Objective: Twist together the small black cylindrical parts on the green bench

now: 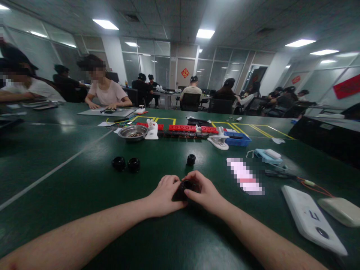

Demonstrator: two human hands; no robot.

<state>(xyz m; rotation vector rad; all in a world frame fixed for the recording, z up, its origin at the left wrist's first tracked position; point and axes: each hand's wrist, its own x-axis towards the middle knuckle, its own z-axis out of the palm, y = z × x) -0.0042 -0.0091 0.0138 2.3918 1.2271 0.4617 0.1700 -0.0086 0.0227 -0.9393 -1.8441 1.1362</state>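
Note:
A dark, hollow round part [186, 184] with an open ring-like top is held just above or on the green table, directly in front of me. My left hand [165, 195] is closed around its left side and lower portion. From the right, my right hand [204, 190] grips its upper rim between thumb and fingers. My hands hide much of the part, so its exact kind is unclear. Beyond them stands a similar small black round part [191, 160]. Two more glossy black round parts, one at left [118, 164] and one beside it [134, 164], sit further left.
A metal bowl [126, 134] with small pieces, red trays [181, 128] and a blue bin [239, 139] line the far side. To the right lie a white power bank-like device [313, 219], a cream case [341, 212] and cables. A person [106, 88] works across the table.

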